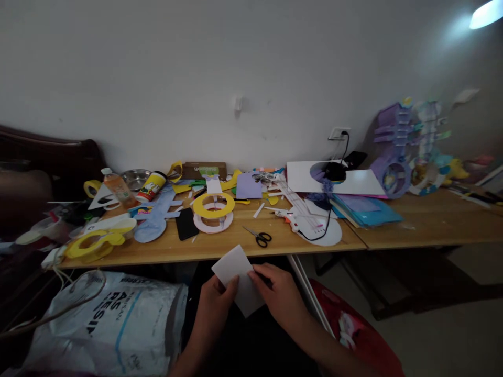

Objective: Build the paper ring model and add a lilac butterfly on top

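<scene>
Nearer than the scissors point(261, 238), the left hand point(217, 298) and right hand point(280, 293) grip the paper point(244, 285) at opposite edges, fingers closed, presumably to steady it; right of the scissors lies the glue gun point(291, 217), probably for easy reach.

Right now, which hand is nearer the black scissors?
Right: the right hand grips the paper below the scissors in the picture; the left hand, on the paper's other side, lies farther down-left.

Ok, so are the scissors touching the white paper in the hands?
Apart. The head view shows bare wood of the table between the scissors, lying there, and the nearest corner of the white paper.
</scene>
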Action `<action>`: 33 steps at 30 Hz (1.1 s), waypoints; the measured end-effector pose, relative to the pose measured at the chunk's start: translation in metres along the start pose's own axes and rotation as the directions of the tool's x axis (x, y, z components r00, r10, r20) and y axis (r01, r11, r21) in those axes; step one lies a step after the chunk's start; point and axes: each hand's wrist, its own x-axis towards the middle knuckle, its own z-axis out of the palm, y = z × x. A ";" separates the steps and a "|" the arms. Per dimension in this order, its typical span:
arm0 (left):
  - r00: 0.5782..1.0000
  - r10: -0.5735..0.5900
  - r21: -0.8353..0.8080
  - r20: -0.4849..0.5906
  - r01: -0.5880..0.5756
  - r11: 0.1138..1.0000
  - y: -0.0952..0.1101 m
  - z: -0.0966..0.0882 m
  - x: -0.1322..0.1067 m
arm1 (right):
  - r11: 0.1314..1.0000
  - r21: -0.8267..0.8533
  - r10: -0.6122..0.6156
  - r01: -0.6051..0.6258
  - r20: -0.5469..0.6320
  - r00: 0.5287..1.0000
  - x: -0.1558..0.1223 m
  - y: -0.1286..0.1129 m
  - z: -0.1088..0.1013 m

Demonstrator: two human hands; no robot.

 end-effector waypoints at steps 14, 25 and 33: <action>0.439 0.854 0.700 0.280 -0.702 0.132 -0.056 -0.045 0.061 | 0.784 -0.597 -0.106 0.170 0.141 0.984 0.134 0.050 -0.009; 0.395 0.915 0.784 0.082 -0.592 0.185 -0.046 -0.065 0.067 | 0.667 -0.734 0.050 0.129 0.216 0.975 0.307 0.109 0.036; 0.737 0.650 0.690 -0.184 -0.374 0.619 -0.022 -0.053 0.065 | 0.760 -0.643 0.183 -0.091 0.078 0.980 0.309 0.094 0.004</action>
